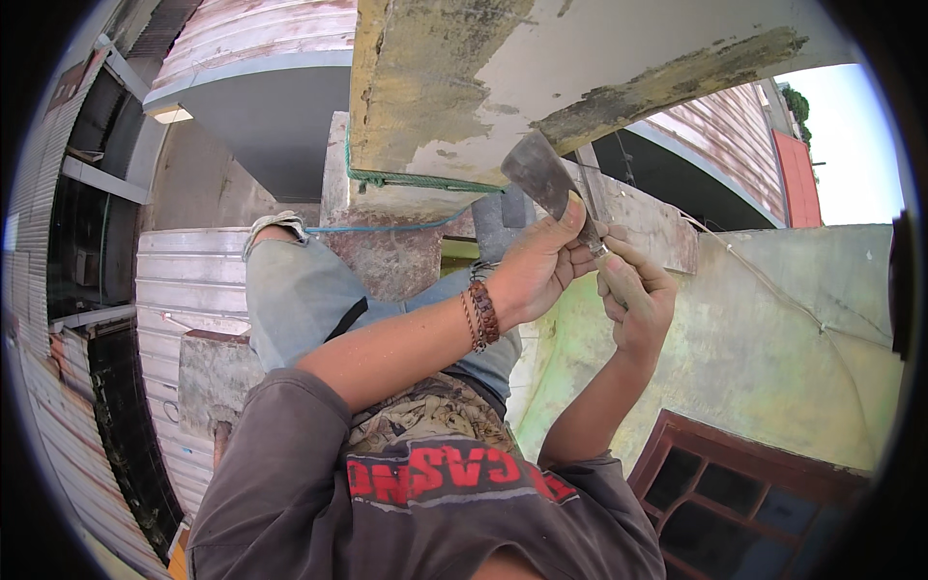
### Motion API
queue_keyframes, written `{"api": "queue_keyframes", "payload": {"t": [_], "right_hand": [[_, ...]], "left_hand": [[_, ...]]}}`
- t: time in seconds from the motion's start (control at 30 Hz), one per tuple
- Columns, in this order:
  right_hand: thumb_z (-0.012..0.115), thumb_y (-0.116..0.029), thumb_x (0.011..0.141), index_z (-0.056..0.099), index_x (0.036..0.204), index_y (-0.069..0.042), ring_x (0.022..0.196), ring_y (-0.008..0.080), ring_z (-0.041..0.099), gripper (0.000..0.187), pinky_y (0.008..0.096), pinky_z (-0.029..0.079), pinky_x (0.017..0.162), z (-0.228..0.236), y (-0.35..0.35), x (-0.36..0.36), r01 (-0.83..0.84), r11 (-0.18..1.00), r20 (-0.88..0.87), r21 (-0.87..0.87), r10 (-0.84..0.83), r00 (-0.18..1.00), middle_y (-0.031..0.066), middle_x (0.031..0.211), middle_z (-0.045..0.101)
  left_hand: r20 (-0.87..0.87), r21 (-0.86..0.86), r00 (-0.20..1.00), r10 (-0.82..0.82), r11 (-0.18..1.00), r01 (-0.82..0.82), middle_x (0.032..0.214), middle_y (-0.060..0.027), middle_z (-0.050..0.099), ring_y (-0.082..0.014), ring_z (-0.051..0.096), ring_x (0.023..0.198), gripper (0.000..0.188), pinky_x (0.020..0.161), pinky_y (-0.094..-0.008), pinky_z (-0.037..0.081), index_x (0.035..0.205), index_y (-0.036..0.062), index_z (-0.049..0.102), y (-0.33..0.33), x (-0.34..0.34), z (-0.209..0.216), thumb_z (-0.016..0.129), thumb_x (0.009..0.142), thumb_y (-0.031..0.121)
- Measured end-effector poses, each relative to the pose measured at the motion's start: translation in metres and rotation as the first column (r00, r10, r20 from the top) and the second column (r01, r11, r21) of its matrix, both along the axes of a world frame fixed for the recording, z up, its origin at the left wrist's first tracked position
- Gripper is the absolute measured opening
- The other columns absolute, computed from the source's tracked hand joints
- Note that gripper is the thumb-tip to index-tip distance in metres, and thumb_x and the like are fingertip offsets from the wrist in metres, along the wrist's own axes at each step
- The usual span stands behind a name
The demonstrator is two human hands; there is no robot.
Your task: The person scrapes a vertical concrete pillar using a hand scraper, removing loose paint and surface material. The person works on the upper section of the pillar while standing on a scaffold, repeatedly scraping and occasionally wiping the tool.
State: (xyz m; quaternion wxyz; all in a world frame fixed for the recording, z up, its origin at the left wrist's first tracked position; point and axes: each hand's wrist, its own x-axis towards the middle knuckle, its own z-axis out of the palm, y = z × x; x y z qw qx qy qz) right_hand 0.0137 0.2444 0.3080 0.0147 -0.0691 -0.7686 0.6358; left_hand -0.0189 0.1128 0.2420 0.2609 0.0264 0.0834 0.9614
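A broad putty knife [538, 172] with a grey, smeared metal blade is held in front of me, tilted up to the left. My left hand [541, 259] grips it at the lower part of the blade, thumb lying along the metal. Fingers closed, my right hand [638, 295] pinches at the knife's lower end; most of the handle is hidden by both hands. The blade's top edge is close below a concrete beam [425, 87], whose face is partly coated with smooth pale filler [570, 63] and partly bare, yellowed and rough. I cannot tell whether blade and beam touch.
Green rope [425, 181] wraps the beam's lower end, and a blue cord [387, 228] runs beneath it. My jeans-clad leg [300, 280] is bent at the left above corrugated metal sheets [188, 280]. To the right are a green wall [773, 319], a hanging cable [754, 266] and a brown-framed window [754, 464].
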Motion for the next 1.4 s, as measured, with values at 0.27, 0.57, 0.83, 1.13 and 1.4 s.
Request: {"api": "queue_keyframes", "payload": {"t": [0.27, 0.57, 0.83, 1.13, 1.4], "right_hand": [[0.066, -0.008, 0.088, 0.064, 0.113, 0.007, 0.048, 0.0014, 0.036, 0.03, 0.0165, 0.02, 0.041, -0.004, -0.002, 0.01, 0.048, 0.999, 0.013, 0.025, -0.049, 0.999, 0.0023, 0.065, 0.054], [0.07, -0.006, 0.087, 0.068, 0.109, 0.004, 0.059, 0.003, 0.05, 0.025, 0.0185, 0.034, 0.048, -0.013, 0.016, 0.017, -0.014, 0.997, -0.067, -0.074, 0.009, 0.998, 0.0074, 0.088, 0.069], [0.069, -0.007, 0.087, 0.066, 0.112, 0.004, 0.059, 0.0032, 0.047, 0.027, 0.0194, 0.034, 0.049, -0.011, -0.017, 0.011, -0.028, 0.999, 0.018, -0.022, 0.028, 0.999, 0.0073, 0.085, 0.065], [0.072, -0.008, 0.086, 0.068, 0.11, 0.003, 0.072, 0.0063, 0.058, 0.027, 0.0184, 0.043, 0.056, -0.009, -0.047, -0.005, -0.117, 0.993, -0.024, 0.025, 0.118, 0.993, 0.0078, 0.094, 0.07], [0.069, -0.008, 0.087, 0.067, 0.111, 0.003, 0.058, 0.0029, 0.046, 0.027, 0.0177, 0.03, 0.049, -0.001, -0.013, 0.01, 0.03, 0.997, -0.066, 0.077, -0.025, 0.998, 0.0015, 0.075, 0.061]], "left_hand": [[0.055, -0.141, 0.997, 0.056, 0.989, -0.048, 0.108, -0.0143, 0.065, -0.0214, 0.064, 0.101, 0.047, 0.091, -0.0363, 0.052, 0.098, 0.004, 0.06, 0.004, 0.006, 0.008, 0.048, 0.096, 0.049], [-0.018, -0.233, 1.0, 0.006, 0.972, -0.01, 0.106, -0.0106, 0.065, -0.0178, 0.064, 0.097, 0.048, 0.085, -0.0335, 0.053, 0.102, 0.0059, 0.058, 0.009, 0.009, 0.006, 0.047, 0.096, 0.052], [-0.043, -0.215, 0.994, 0.097, 0.971, -0.104, 0.106, -0.0096, 0.066, -0.0166, 0.064, 0.097, 0.049, 0.085, -0.0328, 0.053, 0.102, 0.0066, 0.058, -0.017, 0.01, -0.004, 0.047, 0.095, 0.054], [-0.075, -0.202, 0.981, 0.177, 0.961, -0.189, 0.102, -0.0083, 0.066, -0.0163, 0.063, 0.096, 0.046, 0.085, -0.0338, 0.053, 0.099, 0.0072, 0.059, -0.055, 0.009, -0.005, 0.041, 0.099, 0.05], [0.007, -0.209, 1.0, -0.014, 0.978, 0.015, 0.101, -0.0045, 0.064, -0.0114, 0.062, 0.091, 0.052, 0.082, -0.0265, 0.051, 0.1, 0.0063, 0.059, -0.007, 0.009, 0.016, 0.053, 0.092, 0.057]]}}
